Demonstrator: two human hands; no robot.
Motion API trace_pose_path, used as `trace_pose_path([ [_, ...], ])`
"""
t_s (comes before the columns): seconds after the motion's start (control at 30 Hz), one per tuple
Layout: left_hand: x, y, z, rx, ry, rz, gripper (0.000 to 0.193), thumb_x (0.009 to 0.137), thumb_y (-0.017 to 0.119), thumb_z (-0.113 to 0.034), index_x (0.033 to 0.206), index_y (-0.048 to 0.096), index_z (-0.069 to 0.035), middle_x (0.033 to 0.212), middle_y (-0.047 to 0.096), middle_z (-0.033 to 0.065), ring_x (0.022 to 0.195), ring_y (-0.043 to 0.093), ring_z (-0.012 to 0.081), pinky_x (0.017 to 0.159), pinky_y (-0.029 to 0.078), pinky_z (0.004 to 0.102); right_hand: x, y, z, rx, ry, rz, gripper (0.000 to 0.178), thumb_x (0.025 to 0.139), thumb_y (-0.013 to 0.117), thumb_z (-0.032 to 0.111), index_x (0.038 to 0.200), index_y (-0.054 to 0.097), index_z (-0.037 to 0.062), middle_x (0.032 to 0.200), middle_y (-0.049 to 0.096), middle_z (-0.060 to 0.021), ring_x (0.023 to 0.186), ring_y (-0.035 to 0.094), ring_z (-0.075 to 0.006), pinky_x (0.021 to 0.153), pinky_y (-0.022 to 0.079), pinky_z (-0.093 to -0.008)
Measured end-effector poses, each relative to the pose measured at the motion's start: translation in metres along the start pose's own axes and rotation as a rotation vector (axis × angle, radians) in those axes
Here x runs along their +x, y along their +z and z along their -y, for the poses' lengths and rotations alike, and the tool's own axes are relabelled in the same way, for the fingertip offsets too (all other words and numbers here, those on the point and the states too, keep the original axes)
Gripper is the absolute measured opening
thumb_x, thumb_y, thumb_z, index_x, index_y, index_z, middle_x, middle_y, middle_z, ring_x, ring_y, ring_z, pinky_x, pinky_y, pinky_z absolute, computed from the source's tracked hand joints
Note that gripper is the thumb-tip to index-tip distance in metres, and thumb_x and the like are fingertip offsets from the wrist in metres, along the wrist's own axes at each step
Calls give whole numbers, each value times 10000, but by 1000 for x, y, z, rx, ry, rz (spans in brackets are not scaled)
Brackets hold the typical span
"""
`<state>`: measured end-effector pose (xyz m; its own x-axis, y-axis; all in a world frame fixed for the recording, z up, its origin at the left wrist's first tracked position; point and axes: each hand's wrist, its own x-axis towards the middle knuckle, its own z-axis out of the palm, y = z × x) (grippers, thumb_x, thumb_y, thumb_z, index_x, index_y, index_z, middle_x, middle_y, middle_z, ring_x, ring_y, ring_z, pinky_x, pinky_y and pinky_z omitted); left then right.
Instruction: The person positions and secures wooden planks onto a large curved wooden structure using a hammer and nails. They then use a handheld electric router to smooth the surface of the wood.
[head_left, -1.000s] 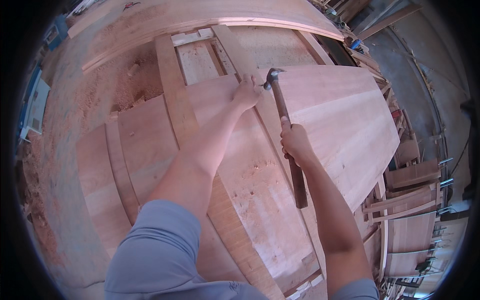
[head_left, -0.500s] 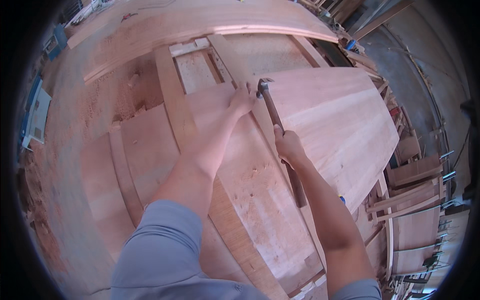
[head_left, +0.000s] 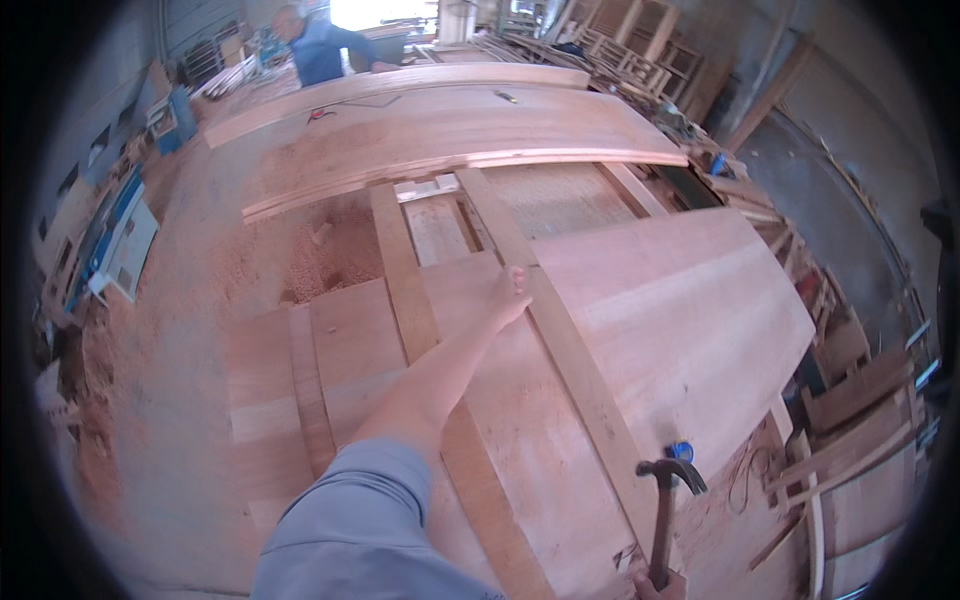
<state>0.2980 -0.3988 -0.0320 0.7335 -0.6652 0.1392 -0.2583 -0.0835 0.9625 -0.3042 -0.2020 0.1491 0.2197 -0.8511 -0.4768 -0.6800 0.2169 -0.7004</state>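
Note:
My left hand (head_left: pixel 516 288) is stretched far forward, its fingers closed over a long wooden strip (head_left: pixel 590 385). What they pinch, if anything, is too small to make out. At the lower edge my right hand (head_left: pixel 660 586) grips a claw hammer (head_left: pixel 662 520) by its wooden handle. The hammer's dark head points up, away from my left hand. Beneath the strip lie wide reddish panels, one (head_left: pixel 680 310) reaching out to the right. A second strip (head_left: pixel 480 480) runs roughly parallel on the left, partly under my forearm.
A blue tape measure (head_left: pixel 680 452) rests by the hammer head. Beyond the frame lies a long stacked board (head_left: pixel 470 130). Sawdust (head_left: pixel 340 250) covers the floor at left. Another person (head_left: pixel 318 50) stands at the far end. Wood scraps and leaning pieces (head_left: pixel 850 400) crowd the right side.
My right hand has drawn the hammer back from beside my left hand down to the lower right. My left hand stays at the strip. The view has tilted up, bringing the other person in.

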Motion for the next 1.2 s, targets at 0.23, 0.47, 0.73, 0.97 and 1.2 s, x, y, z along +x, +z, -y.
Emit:
trace_pose_path([
  [0.23, -233, -38, -90, -328, -173, 321, 149, 954, 680, -88, 1088, 677, -23, 936, 691, 38, 833, 643, 115, 754, 528, 259, -138, -61, -28, -61, 194, -389, 202, 906, 761, 155, 877, 626, 7, 637, 600, -28, 511, 597, -134, 474, 488, -309],
  [0.47, -492, -22, -178, -176, -69, 834, 149, 941, 677, -73, 1078, 664, -18, 965, 682, 37, 871, 640, 108, 771, 518, 256, -285, -116, -170, 225, -143, -906, 190, 883, 776, 76, 946, 607, 14, 731, 602, -20, 604, 589, -110, 557, 485, -281],
  [0.73, -668, 14, -194, 506, 443, 911, 472, 873, 777, -159, 1273, 569, -19, 1287, 601, 213, 1166, 614, 396, 990, 509, 487, -426, -38, -399, 313, 454, -800, 347, 903, 776, 168, 657, 579, 23, 520, 548, -21, 418, 530, -135, 394, 403, -322],
  [0.97, -709, 47, -179, 750, 474, 842, 556, 876, 786, -205, 1328, 545, 10, 1374, 550, 230, 1228, 581, 408, 1047, 486, 481, -524, 51, -530, 643, 910, -572, 289, 848, 788, 189, 692, 596, 41, 553, 574, -71, 439, 565, -178, 401, 434, -353],
  [1.2, -680, 100, -187, 682, 331, 701, 517, 867, 796, -208, 1298, 585, -16, 1291, 610, 223, 1219, 578, 413, 1035, 490, 485, -510, 3, -606, 724, 1010, -482, 285, 852, 793, 181, 691, 604, 40, 573, 585, -73, 458, 575, -180, 420, 441, -349],
])
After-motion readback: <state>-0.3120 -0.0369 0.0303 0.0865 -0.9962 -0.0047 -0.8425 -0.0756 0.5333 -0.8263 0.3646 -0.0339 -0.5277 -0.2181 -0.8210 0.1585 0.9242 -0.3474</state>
